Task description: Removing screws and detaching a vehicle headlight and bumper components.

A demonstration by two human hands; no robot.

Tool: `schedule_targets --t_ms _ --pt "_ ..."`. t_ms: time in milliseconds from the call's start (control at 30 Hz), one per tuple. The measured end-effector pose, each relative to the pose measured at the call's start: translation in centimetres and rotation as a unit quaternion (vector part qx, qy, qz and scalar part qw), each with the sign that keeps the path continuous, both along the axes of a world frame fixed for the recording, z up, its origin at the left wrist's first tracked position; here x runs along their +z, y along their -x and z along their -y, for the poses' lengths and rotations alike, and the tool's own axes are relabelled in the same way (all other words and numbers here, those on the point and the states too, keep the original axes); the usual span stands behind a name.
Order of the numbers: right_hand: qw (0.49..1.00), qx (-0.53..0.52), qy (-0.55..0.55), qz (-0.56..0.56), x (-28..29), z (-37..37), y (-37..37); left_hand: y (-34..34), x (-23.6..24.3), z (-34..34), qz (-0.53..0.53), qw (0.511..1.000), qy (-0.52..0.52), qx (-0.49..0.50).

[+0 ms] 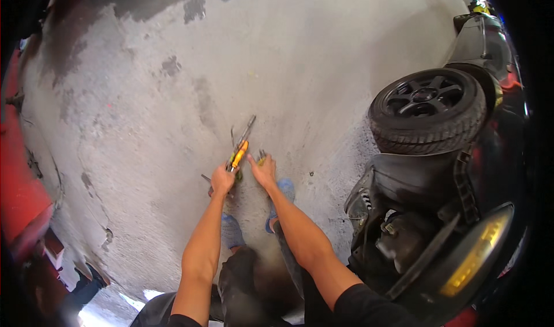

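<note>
Both my arms reach forward over the concrete floor. My left hand (223,178) is closed round a bundle of hand tools. Out of it point a tool with an orange-yellow handle (240,152) and a long metal shaft (250,125), with a thin bent rod (232,135) beside them. Another dark rod (206,178) sticks out on the left of this hand. My right hand (265,171), just to the right, is curled round a small item (262,157) with yellow on it and short metal tips; its kind is too small to tell.
My feet in blue footwear (231,230) stand just below the hands. At right, a wheel with a black rim (424,96) lies on its side by a dark car body (490,165) with exposed parts and an amber lamp (474,258). A red vehicle panel (23,182) borders the left.
</note>
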State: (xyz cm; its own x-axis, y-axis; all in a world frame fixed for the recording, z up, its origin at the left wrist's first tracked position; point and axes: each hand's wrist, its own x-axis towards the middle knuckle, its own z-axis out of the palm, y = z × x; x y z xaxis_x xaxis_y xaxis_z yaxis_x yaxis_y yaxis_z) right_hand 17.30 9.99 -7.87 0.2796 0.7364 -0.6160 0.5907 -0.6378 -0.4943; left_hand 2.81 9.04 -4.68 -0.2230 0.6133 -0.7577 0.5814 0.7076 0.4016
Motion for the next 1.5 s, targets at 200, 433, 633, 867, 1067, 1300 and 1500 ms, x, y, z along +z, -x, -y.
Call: schedule_targets --t_ms 200,433,633,867,1067,1300,1500 --pt "0.989 -0.125 -0.078 0.002 -2.6 6.9 -0.9 0.7 -6.9 6.5 -0.102 0.985 -0.138 -0.017" --pt "0.991 -0.095 0.095 0.003 -2.0 12.6 -3.7 3.2 -5.2 5.8 -0.107 0.983 -0.128 -0.076" --pt "0.936 -0.228 0.178 -0.201 4.1 14.8 -6.4 2.1 5.1 6.4 0.014 0.992 -0.127 -0.016" --pt "0.692 -0.516 0.137 -0.486 28.6 11.3 1.6 2.7 39.0 16.6 0.215 0.974 0.050 -0.048" --pt "0.590 -0.591 -0.155 -0.528 53.2 8.9 -3.5 1.1 59.1 17.4 0.313 0.922 -0.065 -0.219" --pt "0.575 -0.602 -0.266 -0.486 63.3 11.9 -11.8 -1.5 71.7 12.4 0.429 0.899 -0.006 -0.084" --pt "0.607 -0.554 -0.305 -0.481 64.8 13.3 -17.0 -9.0 78.6 10.1 0.327 0.896 -0.081 -0.291"
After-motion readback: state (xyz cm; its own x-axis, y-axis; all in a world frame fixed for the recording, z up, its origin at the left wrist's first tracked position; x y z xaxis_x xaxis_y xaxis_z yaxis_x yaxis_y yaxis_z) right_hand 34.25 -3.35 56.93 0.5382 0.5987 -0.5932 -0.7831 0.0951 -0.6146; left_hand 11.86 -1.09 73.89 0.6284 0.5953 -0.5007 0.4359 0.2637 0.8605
